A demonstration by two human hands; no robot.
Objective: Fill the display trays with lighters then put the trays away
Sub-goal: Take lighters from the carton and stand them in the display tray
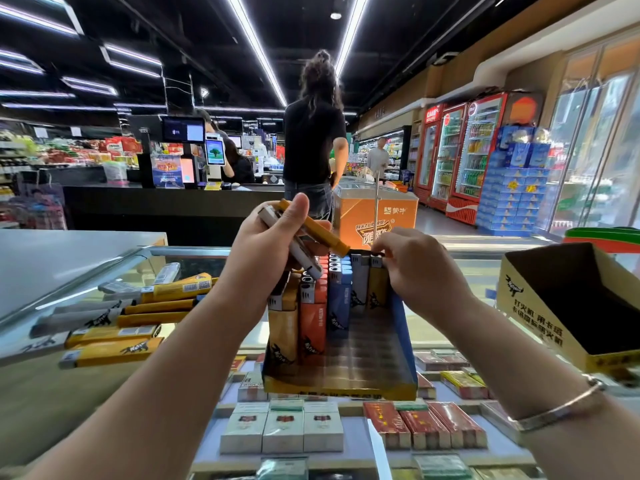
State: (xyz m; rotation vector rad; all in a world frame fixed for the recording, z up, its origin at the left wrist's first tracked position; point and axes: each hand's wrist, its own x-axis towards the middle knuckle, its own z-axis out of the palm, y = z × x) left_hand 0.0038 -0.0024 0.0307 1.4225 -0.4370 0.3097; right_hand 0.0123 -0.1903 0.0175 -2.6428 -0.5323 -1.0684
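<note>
Roughly a third of the display tray (403, 341) was filled: yellow, orange, blue rows stood at left and rear; front-right slots stayed bare. More loose lighters (114, 327) lay on the glass desk (86, 282) to the left, and a second tray (540, 306) at right looked empty, so most work remained, incl. putting trays away. Left hand (270, 244) gripped two spare lighters (308, 237) above the tray. Right hand (415, 268) pinched the top of a yellow lighter (375, 285) standing in the rear row.
</note>
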